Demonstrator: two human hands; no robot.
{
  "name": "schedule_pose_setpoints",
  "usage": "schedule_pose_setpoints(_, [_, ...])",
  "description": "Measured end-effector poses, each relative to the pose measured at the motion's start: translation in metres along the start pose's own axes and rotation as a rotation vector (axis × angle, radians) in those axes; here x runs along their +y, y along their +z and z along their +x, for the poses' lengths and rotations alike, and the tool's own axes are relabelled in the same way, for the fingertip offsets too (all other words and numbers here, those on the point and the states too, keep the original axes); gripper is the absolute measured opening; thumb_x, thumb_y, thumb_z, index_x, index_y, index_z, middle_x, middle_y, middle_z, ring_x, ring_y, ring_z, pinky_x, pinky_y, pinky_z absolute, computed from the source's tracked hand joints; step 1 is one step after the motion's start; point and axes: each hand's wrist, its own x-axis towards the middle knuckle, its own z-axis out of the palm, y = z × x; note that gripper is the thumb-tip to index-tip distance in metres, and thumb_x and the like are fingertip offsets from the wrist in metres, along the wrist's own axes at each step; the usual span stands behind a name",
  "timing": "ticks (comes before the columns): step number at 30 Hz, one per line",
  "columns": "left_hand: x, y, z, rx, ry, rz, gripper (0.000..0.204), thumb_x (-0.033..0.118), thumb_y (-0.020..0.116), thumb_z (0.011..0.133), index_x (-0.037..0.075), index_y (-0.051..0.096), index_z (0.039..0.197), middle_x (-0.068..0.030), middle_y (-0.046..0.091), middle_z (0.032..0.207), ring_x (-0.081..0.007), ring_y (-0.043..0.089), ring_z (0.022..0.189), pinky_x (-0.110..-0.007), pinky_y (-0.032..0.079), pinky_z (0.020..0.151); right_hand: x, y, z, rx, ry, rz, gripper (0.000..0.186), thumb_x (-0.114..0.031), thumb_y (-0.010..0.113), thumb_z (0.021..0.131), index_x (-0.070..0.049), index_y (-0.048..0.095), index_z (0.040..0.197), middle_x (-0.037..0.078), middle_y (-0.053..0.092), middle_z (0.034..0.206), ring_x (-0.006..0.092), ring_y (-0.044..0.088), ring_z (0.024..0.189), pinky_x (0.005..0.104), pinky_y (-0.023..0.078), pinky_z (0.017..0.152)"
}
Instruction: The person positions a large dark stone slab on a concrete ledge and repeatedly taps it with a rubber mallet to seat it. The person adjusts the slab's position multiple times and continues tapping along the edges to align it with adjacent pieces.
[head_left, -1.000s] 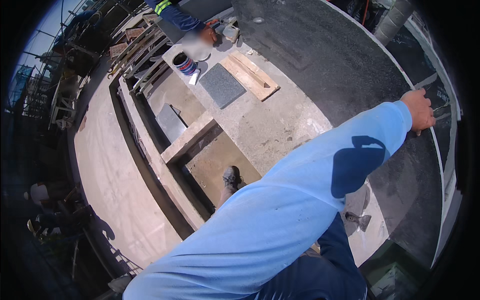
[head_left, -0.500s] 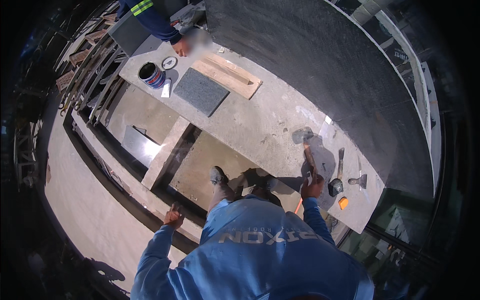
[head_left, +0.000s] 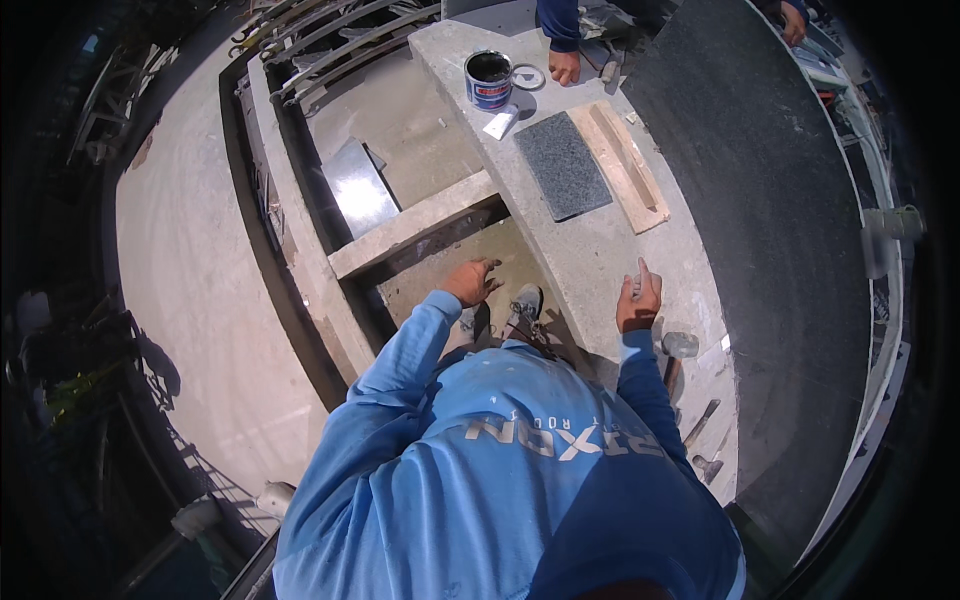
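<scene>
My left hand (head_left: pixel 470 281) hangs open with fingers spread above a sunken concrete pit (head_left: pixel 440 265), touching nothing. On the grey concrete ledge (head_left: pixel 590 260) my right hand (head_left: pixel 638 300) rests, one finger pointing up, the others curled on a small grey piece that is too small to identify. A hammer (head_left: pixel 680 346) lies on the ledge just right of that hand. Below the hands I see my blue long-sleeved shirt (head_left: pixel 520 480) and my shoe (head_left: pixel 523 303) down in the pit.
On the ledge farther away lie a dark stone tile (head_left: pixel 562 166), a wooden board (head_left: pixel 626 166) and an open can of dark paste (head_left: pixel 488 79) with its lid (head_left: pixel 528 77). A co-worker's hand (head_left: pixel 565 66) rests beside them. A large dark slab (head_left: pixel 770 210) runs along the right, hand tools (head_left: pixel 700 425) at its near end.
My right arm came back from a far reach on the right and now rests on the ledge. My left hand rose from the pit's near wall to above the pit.
</scene>
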Motion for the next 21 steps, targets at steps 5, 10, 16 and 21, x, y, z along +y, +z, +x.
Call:
schedule_pose_setpoints(5, [0.054,-0.018,-0.039,0.139,-0.033,-0.142,0.044,0.032,0.067,0.095,0.002,0.062,0.127,-0.0245,0.066,0.118,-0.0411,0.066,0.104,-0.046,0.053,0.091,0.022,0.033,0.045,-0.297,-0.128,0.107,0.045,-0.006,0.063,0.091,-0.003,0.059,0.136,0.020,0.060,0.100,0.0383,0.062,0.088,0.0432,0.051,0.080])
schedule_pose_setpoints(10, [-0.080,-0.014,-0.168,0.327,-0.725,0.037,0.045,0.037,0.069,0.093,0.002,0.065,0.121,-0.0229,0.071,0.113,-0.0370,0.068,0.108,-0.044,0.055,0.092,-0.063,0.067,0.079,-0.495,-0.316,0.240,0.043,-0.006,0.064,0.091,-0.001,0.060,0.133,0.019,0.059,0.097,0.0335,0.061,0.083,0.0413,0.050,0.076])
schedule_pose_setpoints(16, [-0.230,0.069,-0.358,0.597,-1.622,-0.398,0.041,0.036,0.073,0.088,0.000,0.075,0.108,-0.0232,0.074,0.105,-0.0373,0.071,0.102,-0.044,0.055,0.091,-0.152,0.127,0.105,-0.586,-0.371,0.246,0.040,-0.008,0.066,0.091,-0.001,0.061,0.130,0.018,0.061,0.093,0.0348,0.061,0.082,0.0423,0.050,0.074])
schedule_pose_setpoints(21, [-0.264,0.091,-0.344,0.618,-1.291,-0.381,0.046,0.035,0.070,0.091,-0.006,0.071,0.110,-0.0163,0.075,0.093,-0.0218,0.074,0.072,-0.034,0.059,0.071,-0.218,0.203,0.110,-0.657,-0.473,0.192,0.040,-0.014,0.067,0.091,-0.002,0.062,0.129,0.019,0.063,0.093,0.0382,0.062,0.084,0.0453,0.051,0.077])
